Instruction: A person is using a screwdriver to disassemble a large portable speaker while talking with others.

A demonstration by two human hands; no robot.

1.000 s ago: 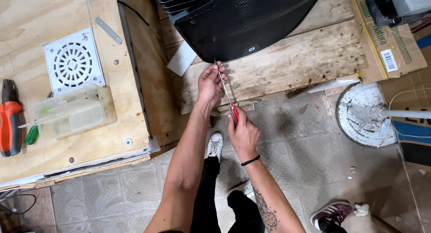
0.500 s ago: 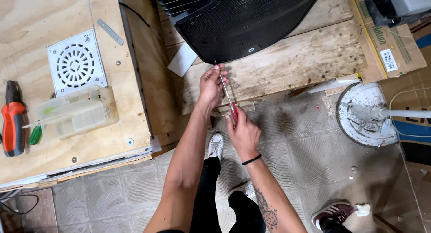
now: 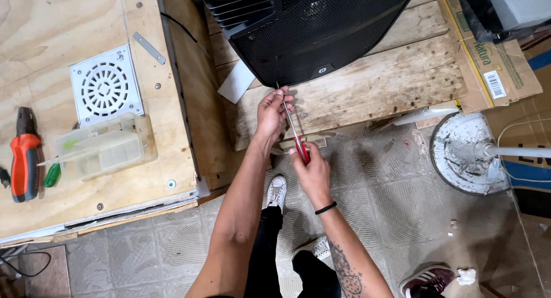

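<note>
While both hands work one tool: the screwdriver (image 3: pixel 294 126) runs from the right hand up to the lower rim of the black speaker (image 3: pixel 310 34).
Right hand (image 3: pixel 310 170): closed around the red handle, nearer the body.
Left hand (image 3: pixel 271 110): fingers pinched on the metal shaft just under its tip, nearer the speaker.
Long axis: slightly slanted, the tip up and a little left of the handle, meeting the speaker's bottom edge.
Speaker: lying on the rough plank (image 3: pixel 367 86), its lower rim near the plank's middle.
Cardboard box (image 3: pixel 493 63): flattened brown flap at the plank's right end, with a green stripe and a white barcode label near its outer edge.
Badge: small pale rectangle on the speaker's rim, right of the tip.
Plywood top (image 3: pixel 57 45), left: white round-slotted grille (image 3: pixel 104 87), clear plastic tray (image 3: pixel 103 149), orange drill (image 3: pixel 26 160) at its left edge.
</note>
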